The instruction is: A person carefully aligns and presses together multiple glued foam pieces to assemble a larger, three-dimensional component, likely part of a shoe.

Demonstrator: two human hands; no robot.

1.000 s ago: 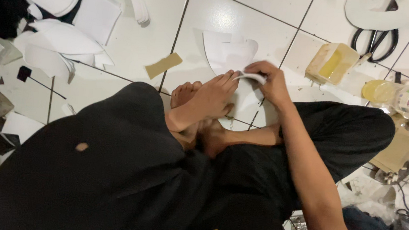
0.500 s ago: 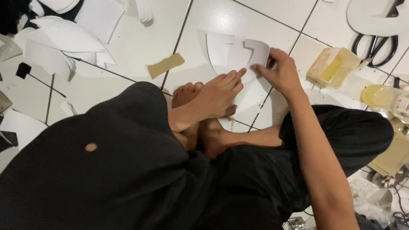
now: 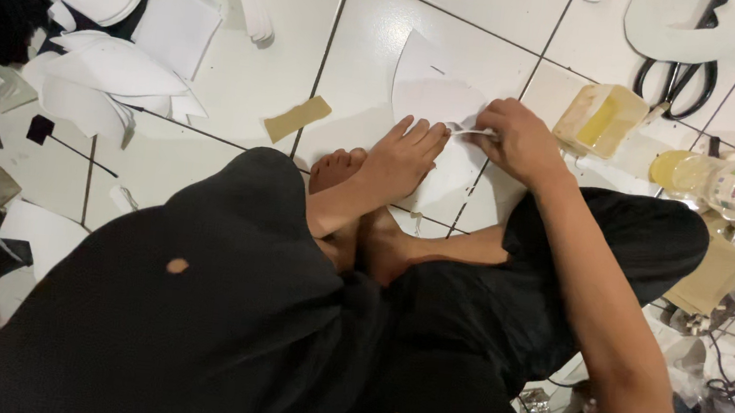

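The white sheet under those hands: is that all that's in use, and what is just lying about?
In use:
left hand, flat on the white sheet
right hand, pinching that sheet's edge

Lying about:
black scissors
yellow tub
tan strip
white cut-outs

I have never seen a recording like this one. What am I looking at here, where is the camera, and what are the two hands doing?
There is no machine here. A person sits cross-legged on a white tiled floor, and the one camera is worn on the head, looking down over the lap. The left hand lies flat on a white curved sheet on the floor. The right hand pinches something thin and white at the edge of that sheet; I cannot tell what it is. Around them lie more white cut pieces, a small tan strip, a yellowish open container and black-handled scissors. The bare feet are tucked in front of the black trousers.
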